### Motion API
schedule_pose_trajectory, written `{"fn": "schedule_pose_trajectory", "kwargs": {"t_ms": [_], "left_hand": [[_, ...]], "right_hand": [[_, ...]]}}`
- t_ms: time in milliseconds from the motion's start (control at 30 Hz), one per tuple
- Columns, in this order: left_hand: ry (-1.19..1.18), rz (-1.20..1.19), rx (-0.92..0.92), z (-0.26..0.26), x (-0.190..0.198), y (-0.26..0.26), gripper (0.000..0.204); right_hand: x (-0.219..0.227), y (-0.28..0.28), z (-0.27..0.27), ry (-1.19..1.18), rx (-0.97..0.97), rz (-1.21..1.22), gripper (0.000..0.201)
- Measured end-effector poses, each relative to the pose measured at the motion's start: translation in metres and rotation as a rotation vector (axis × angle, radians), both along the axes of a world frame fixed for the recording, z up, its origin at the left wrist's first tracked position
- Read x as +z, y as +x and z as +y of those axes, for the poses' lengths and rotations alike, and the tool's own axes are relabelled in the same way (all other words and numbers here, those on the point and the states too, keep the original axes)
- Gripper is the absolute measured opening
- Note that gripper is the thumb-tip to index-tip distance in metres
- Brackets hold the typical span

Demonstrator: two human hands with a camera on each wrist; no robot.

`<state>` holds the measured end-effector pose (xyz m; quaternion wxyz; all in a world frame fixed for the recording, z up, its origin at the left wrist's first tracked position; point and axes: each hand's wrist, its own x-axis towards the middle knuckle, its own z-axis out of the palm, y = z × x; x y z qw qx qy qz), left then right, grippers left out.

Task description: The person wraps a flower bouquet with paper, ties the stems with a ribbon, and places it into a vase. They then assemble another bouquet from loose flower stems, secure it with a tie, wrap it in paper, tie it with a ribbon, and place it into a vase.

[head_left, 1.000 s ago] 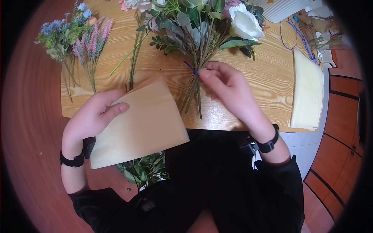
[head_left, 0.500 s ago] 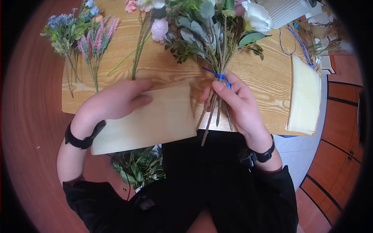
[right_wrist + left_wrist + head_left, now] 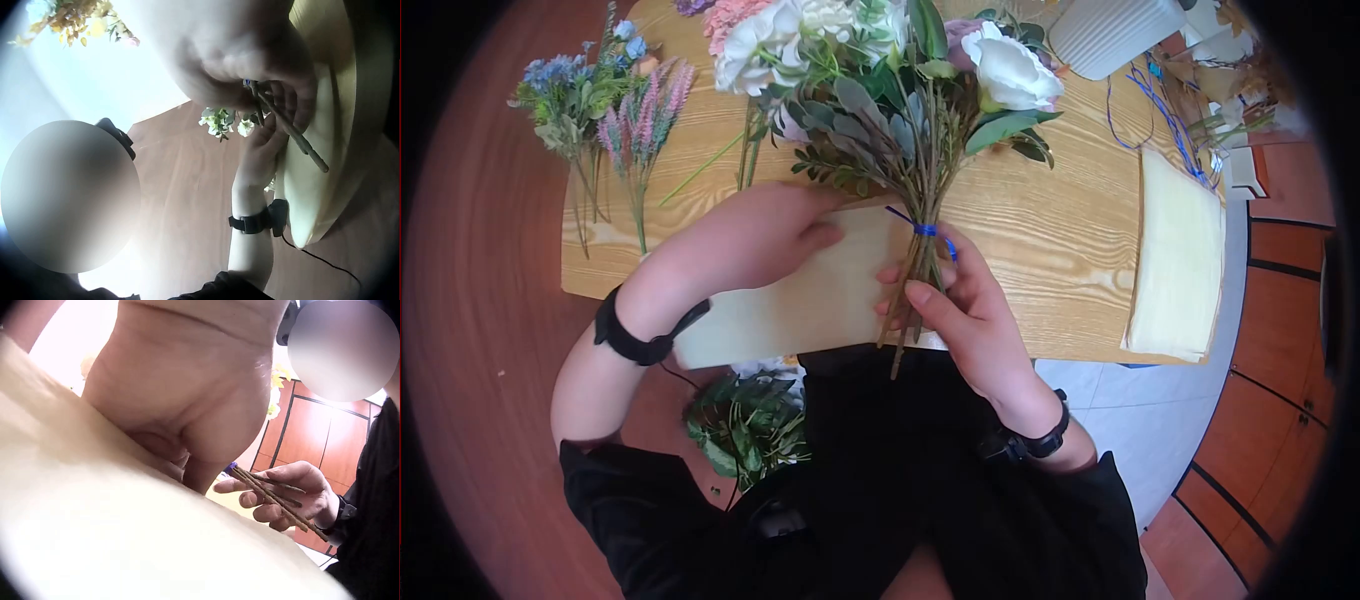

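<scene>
In the head view, a bouquet (image 3: pixel 880 130) of white and purple flowers with green leaves has its stems bound by a blue tie (image 3: pixel 925 230). My right hand (image 3: pixel 985 335) grips the stems below the tie, thumb on top; its fingers (image 3: pixel 269 509) curl round them in the left wrist view. A pale wrapping sheet (image 3: pixel 780 315) lies at the table's front edge, its right end beside and partly behind the stems. My left hand (image 3: pixel 750 240) holds the sheet near its upper edge, thumb over it, other fingertips hidden.
Blue flowers (image 3: pixel 560 85) and pink sprigs (image 3: pixel 640 125) lie at the table's left. A pale sheet stack (image 3: pixel 1175 260) lies right, below blue cord (image 3: pixel 1170 110) and a white ribbed container (image 3: pixel 1110 35). Greenery (image 3: pixel 745 425) sits below the front edge.
The left hand and sheet have moved right and up, towards the stems. The bouquet went right, then back left and lower. My right hand has shifted from beside the tie to round the stems below it.
</scene>
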<state>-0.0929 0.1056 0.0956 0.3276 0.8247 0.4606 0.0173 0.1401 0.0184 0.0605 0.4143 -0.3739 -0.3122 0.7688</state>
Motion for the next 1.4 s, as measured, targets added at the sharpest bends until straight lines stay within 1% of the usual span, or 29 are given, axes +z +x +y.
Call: {"fn": "schedule_pose_trajectory", "kwargs": {"t_ms": [33,100,233,300,333,400,533,600,633,700,733,767,833,867,933,1033,1067,1133,1167,1200,1233,1300,1333,1367,1400], "left_hand": [[0.002,0.009,0.004,0.000,-0.004,0.001,0.024],[-0.040,0.208,0.009,0.002,-0.008,0.001,0.025],[0.006,0.205,0.015,-0.002,-0.007,-0.009,0.025],[0.109,0.387,0.131,-0.004,-0.010,-0.016,0.025],[0.109,0.390,0.132,-0.003,-0.008,-0.019,0.025],[0.086,0.291,0.140,0.000,-0.004,-0.027,0.024],[0.073,0.227,0.118,0.011,-0.010,-0.043,0.024],[0.115,0.172,0.144,0.017,-0.014,-0.054,0.028],[0.119,0.176,0.155,0.021,-0.012,-0.056,0.028],[-0.006,0.344,0.284,0.031,-0.002,-0.058,0.034],[0.002,0.294,0.313,0.034,-0.007,-0.065,0.039],[0.015,0.295,0.329,0.037,-0.015,-0.075,0.039],[0.170,0.169,0.330,0.045,-0.024,-0.094,0.048],[0.182,0.168,0.340,0.049,-0.022,-0.100,0.048],[0.148,0.257,0.398,0.055,-0.018,-0.107,0.056],[0.162,0.262,0.450,0.058,-0.022,-0.120,0.060],[0.155,0.260,0.443,0.055,-0.023,-0.123,0.060],[0.162,0.072,0.376,0.047,-0.019,-0.119,0.045],[0.147,0.067,0.354,0.042,-0.011,-0.112,0.045],[0.012,0.117,0.305,0.034,0.005,-0.101,0.037],[-0.120,0.172,0.249,0.027,0.014,-0.092,0.030],[-0.162,0.144,0.135,0.010,0.010,-0.073,0.027],[-0.187,0.108,0.083,0.003,0.008,-0.067,0.024],[-0.198,0.112,0.084,-0.002,0.007,-0.057,0.024],[-0.204,0.061,0.106,-0.007,0.007,-0.040,0.025]], "right_hand": [[0.000,0.002,0.000,0.002,0.004,0.009,0.057],[-0.001,0.008,0.002,-0.005,0.081,-0.141,0.054],[-0.011,0.007,0.001,0.046,0.033,-0.126,0.053],[-0.011,0.006,0.001,0.025,0.046,-0.147,0.054],[-0.011,0.006,0.002,0.025,0.047,-0.144,0.054],[-0.011,0.005,0.004,0.064,0.064,-0.145,0.053],[-0.003,0.006,0.006,0.090,0.080,-0.191,0.054],[0.001,0.007,0.006,0.020,0.072,-0.096,0.053],[0.000,0.008,0.006,0.025,0.082,-0.093,0.053],[-0.001,0.010,0.005,-0.006,0.054,-0.066,0.054],[-0.001,0.012,0.005,0.008,0.068,-0.063,0.054],[-0.001,0.014,0.004,0.002,0.054,-0.063,0.053],[0.001,0.017,0.005,0.016,0.049,-0.062,0.052],[0.002,0.019,0.004,-0.006,0.047,-0.045,0.051],[0.004,0.023,0.005,-0.021,0.044,-0.034,0.051],[0.005,0.026,0.005,-0.038,0.048,0.010,0.048],[0.005,0.027,0.006,-0.036,0.056,0.049,0.048],[0.008,0.029,0.006,-0.048,0.040,0.083,0.048],[0.010,0.029,0.005,-0.042,0.023,0.102,0.049],[0.012,0.028,0.005,-0.037,0.004,0.121,0.049],[0.014,0.029,0.006,-0.051,-0.026,0.121,0.049],[0.017,0.032,0.005,-0.016,0.025,0.148,0.050],[0.017,0.033,0.005,-0.027,0.010,0.149,0.050],[0.016,0.032,0.005,0.006,0.026,0.124,0.050],[0.015,0.029,0.005,0.043,0.048,0.100,0.049]]}}
